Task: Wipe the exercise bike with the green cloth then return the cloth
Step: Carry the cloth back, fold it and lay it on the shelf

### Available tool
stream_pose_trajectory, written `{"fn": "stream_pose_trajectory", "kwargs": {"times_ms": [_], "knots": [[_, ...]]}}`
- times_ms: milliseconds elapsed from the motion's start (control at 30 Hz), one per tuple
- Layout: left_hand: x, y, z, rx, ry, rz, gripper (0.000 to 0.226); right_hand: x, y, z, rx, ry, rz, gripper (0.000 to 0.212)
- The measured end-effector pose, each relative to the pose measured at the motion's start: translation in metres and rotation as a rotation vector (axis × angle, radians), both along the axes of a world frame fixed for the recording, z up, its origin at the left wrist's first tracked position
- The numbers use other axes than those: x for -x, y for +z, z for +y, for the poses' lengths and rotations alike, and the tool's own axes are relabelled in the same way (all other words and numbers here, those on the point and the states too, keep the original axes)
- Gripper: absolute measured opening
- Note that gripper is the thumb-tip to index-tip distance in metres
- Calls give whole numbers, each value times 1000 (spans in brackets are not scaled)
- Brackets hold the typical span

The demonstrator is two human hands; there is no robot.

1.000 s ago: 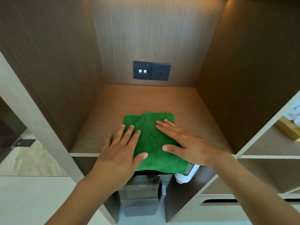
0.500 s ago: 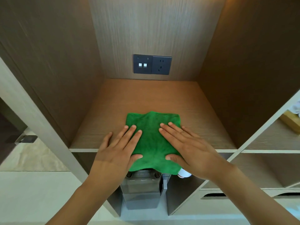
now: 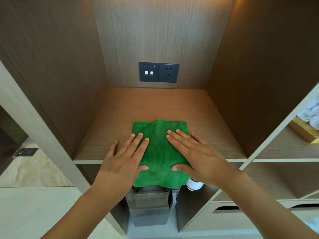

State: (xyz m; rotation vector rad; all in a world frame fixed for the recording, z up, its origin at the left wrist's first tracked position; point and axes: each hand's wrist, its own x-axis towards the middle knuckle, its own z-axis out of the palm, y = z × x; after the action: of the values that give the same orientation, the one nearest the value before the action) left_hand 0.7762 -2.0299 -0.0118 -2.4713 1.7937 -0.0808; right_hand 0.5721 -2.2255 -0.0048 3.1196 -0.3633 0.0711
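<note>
Both hands lie flat on the cloth (image 3: 159,152), left hand (image 3: 123,161) and right hand (image 3: 198,157) with fingers (image 3: 138,145) spread straight and pressing down, gripping nothing. The green cloth lies spread between and under them on the shelf (image 3: 198,114), its near edge hanging over the shelf front below the thumbs. A socket (image 3: 159,72) sits on the back wall beyond the fingertips, and a white cup (image 3: 194,184) shows just under the right thumb.

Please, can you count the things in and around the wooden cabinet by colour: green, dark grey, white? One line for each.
Green: 1, the green cloth under both hands.
Dark grey: 2, the switch plate and the socket plate.
White: 1, a white container under the shelf; the rolled towels cannot be counted.
Total: 4
</note>
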Motion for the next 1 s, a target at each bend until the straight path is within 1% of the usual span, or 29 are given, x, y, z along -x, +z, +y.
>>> {"fn": "stream_pose_trajectory", "kwargs": {"times_ms": [100, 167, 200, 233, 300, 367, 400, 433, 500, 567, 600, 667, 700, 733, 767, 800, 833, 900, 933, 1000], "knots": [[3, 10, 7, 174, -73, 44, 70, 5, -4, 6, 41, 9, -85, 80], [2, 11, 14, 336, -170, 63, 61, 9, -2, 12, -8, 22, -202, 69], [1, 10, 17, 413, -201, 121, 55, 10, 1, 15, -66, 27, -272, 63], [0, 12, 20, 489, -202, 224, 49, 12, 4, 19, -135, 29, -341, 56], [0, 22, 24, 600, -142, 523, 34, 15, 14, 25, -307, 1, -471, 39], [1, 39, 28, 666, -89, 816, 21, 18, 32, 29, -593, -68, -575, 24], [1, 50, 30, 684, -80, 914, 22, 20, 43, 30, -739, -78, -617, 19], [0, 61, 31, 711, -95, 991, 23, 21, 55, 31, -845, -66, -663, 18], [-4, 82, 28, 775, -148, 1137, 22, 19, 75, 26, -958, -18, -743, 19], [-13, 94, 17, 776, -154, 1249, 25, 11, 85, 15, -1056, -25, -762, 24], [-18, 96, 9, 751, -122, 1283, 27, 5, 86, 7, -1094, -57, -749, 27], [-26, 97, -9, 675, -9, 1266, 27, -6, 80, -9, -1123, -168, -681, 29], [-30, 92, -17, 630, 56, 1170, 28, -11, 75, -15, -1098, -246, -639, 30], [-34, 85, -23, 593, 122, 973, 31, -15, 70, -20, -1006, -336, -587, 32], [-36, 76, -25, 573, 173, 746, 34, -17, 64, -22, -855, -431, -519, 36], [-33, 68, -24, 569, 189, 583, 36, -17, 57, -22, -684, -498, -452, 40], [-28, 62, -21, 564, 162, 535, 37, -16, 51, -17, -531, -518, -409, 42], [-12, 49, -13, 457, 36, 593, 41, -13, 41, 0, -347, -449, -404, 42], [-2, 41, -9, 370, -28, 593, 47, -12, 37, 11, -300, -397, -407, 43], [11, 27, -3, 240, -94, 496, 59, -11, 33, 31, -285, -292, -383, 47]]}}
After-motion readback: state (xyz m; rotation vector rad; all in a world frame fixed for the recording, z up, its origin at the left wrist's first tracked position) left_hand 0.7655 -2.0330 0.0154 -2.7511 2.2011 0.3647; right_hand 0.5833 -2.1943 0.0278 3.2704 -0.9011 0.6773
